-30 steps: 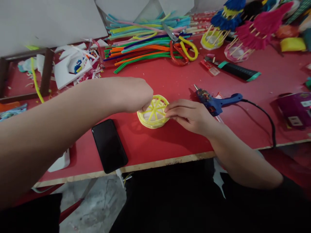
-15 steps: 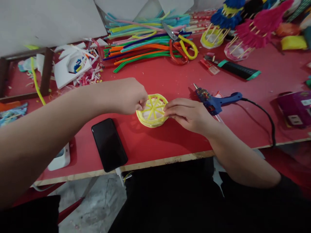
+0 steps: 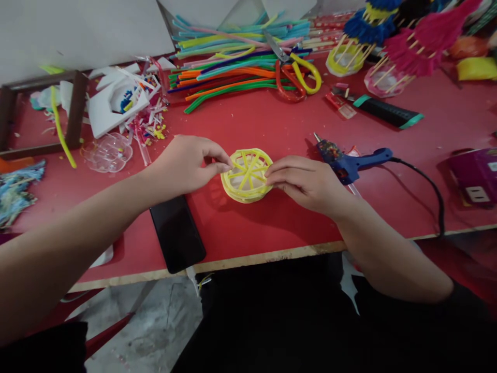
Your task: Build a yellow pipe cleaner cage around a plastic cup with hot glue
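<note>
Showing in the head view on the red worktop [image 3: 233, 228], between phone [image 3: 177, 235] and glue gun [image 3: 349, 166]: a round yellow spoked piece [image 3: 248, 172]. Looking light, fuzzy and springy, probably fragile at the thin spokes; best taken gently by the thicker rim, from opposite sides. Pinching the rim now with the right hand [image 3: 310, 184], fingers nearly together. Curling the left hand [image 3: 186, 166] at the opposite edge, thumb near forefinger; impossible to tell if gripping or only touching.

Red bench [image 3: 248, 233]: around the black phone [image 3: 178, 235], the yellow spoked ring [image 3: 247, 189] lies up and right, glue gun [image 3: 345, 165] farther right, scissors [image 3: 289, 65] beyond.
</note>
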Motion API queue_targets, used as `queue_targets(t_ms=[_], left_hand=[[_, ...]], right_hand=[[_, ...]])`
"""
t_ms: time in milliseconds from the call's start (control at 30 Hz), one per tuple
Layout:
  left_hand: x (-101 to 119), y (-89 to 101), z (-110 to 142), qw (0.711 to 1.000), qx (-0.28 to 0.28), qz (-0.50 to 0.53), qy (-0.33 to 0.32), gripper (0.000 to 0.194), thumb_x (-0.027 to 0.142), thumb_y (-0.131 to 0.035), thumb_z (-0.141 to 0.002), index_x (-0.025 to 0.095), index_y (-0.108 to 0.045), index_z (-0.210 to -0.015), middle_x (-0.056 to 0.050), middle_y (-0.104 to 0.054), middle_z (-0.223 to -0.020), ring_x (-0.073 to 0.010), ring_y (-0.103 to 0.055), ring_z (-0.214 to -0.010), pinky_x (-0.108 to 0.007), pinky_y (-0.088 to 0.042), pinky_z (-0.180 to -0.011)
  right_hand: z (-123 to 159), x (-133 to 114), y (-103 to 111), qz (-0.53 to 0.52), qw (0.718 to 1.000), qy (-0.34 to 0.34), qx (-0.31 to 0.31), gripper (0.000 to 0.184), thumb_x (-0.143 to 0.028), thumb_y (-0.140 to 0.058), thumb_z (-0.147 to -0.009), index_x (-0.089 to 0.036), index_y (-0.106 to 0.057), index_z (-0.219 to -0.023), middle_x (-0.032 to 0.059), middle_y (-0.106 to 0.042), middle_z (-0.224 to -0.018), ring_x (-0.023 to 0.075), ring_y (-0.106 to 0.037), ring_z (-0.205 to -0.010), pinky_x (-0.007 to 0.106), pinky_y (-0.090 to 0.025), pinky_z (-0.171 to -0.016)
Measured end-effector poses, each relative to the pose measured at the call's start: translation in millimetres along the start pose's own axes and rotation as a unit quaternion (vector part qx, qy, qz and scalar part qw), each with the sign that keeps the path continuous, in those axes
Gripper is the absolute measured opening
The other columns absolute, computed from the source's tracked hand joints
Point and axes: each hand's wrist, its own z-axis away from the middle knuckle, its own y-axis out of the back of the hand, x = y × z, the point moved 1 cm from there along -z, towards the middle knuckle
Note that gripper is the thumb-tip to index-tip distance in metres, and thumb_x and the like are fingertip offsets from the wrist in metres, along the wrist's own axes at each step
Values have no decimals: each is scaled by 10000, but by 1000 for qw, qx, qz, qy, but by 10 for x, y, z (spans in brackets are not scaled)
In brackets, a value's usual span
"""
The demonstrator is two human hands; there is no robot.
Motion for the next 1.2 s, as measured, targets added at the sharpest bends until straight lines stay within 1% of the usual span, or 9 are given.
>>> queue_targets(t_ms=[100, 200, 367, 467, 533, 600, 767, 933, 1200], left_hand=[[-24, 59, -9, 998, 30, 47, 43, 358, 435, -563, -914, 208, -815, -1028, -32, -806, -1014, -174, -673, -865, -308, -504, -811], [-127, 209, -66, 993, 47, 16, 111, 461, 460, -494, -972, 198, -763, -1238, 4, -773, -1079, -131, -574, -843, -307, -482, -790], [-407, 466, -137, 951, 38, -209, 224, 656, 404, -92, -1056, 228, -459, -1571, 60, -700, -985, -136, -443, -832, -324, -427, -758], [-521, 517, -114, 914, 21, -328, 239, 706, 475, -20, -1062, 225, -429, -1581, 4, -686, -1210, -211, -445, -1015, -422, -424, -898], [-518, 499, -86, 911, 26, -351, 214, 696, 541, -112, -1068, 200, -474, -1555, -41, -602, -1403, -274, -397, -1192, -493, -392, -1019], [-431, 450, -62, 922, 35, -350, 163, 665, 527, -174, -1081, 162, -553, -1488, -68, -563, -1449, -294, -388, -1275, -479, -383, -1080], [-31, 265, -32, 988, 1, -155, 4, 353, 379, -438, -1015, 163, -700, -1110, -57, -731, -1082, -188, -620, -948, -329, -479, -877], [102, 142, -111, 981, -82, -116, -129, 232, 307, -540, -932, 233, -757, -959, -20, -740, -959, -211, -688, -947, -327, -484, -906], [250, 174, -261, 952, -155, -238, -114, 227, 180, -577, -923, 213, -794, -982, -48, -705, -950, -211, -618, -899, -313, -445, -860]], right_hand=[[-4, -1, 4, 4, 1000, 7, 1, 201, -66, -571, -987, -194, -725, -1005, 59, -789, -1054, 152, -758, -984, 271, -629, -877], [-10, -4, 14, 4, 1000, 13, 0, 199, -50, -576, -979, -178, -725, -1004, 69, -786, -1051, 148, -756, -985, 255, -621, -875], [-17, -5, 34, 4, 1000, 17, -6, 182, -51, -584, -978, -156, -731, -1006, 85, -786, -1052, 152, -757, -985, 251, -616, -879], [-12, -1, 40, 4, 1000, 13, -11, 199, -52, -578, -979, -176, -727, -1024, 75, -786, -1070, 153, -757, -996, 268, -620, -879], [-7, 3, 37, 6, 1000, 7, -14, 210, -63, -572, -984, -197, -727, -1030, 62, -790, -1077, 156, -759, -997, 283, -624, -873], [-1, 4, 28, 10, 1000, 4, -14, 211, -78, -569, -992, -209, -730, -1026, 55, -794, -1074, 159, -761, -992, 291, -627, -866], [11, 0, 5, 12, 1000, 6, 3, 202, -78, -573, -989, -203, -730, -1013, 56, -793, -1062, 155, -762, -989, 278, -630, -872], [22, 4, 1, 8, 1000, -2, 2, 241, -74, -568, -976, -227, -744, -1041, 47, -789, -1073, 169, -760, -1009, 304, -637, -900], [19, 9, -7, 8, 1000, 11, 12, 199, -79, -586, -985, -210, -730, -1024, 59, -789, -1068, 165, -768, -1008, 294, -641, -895]])
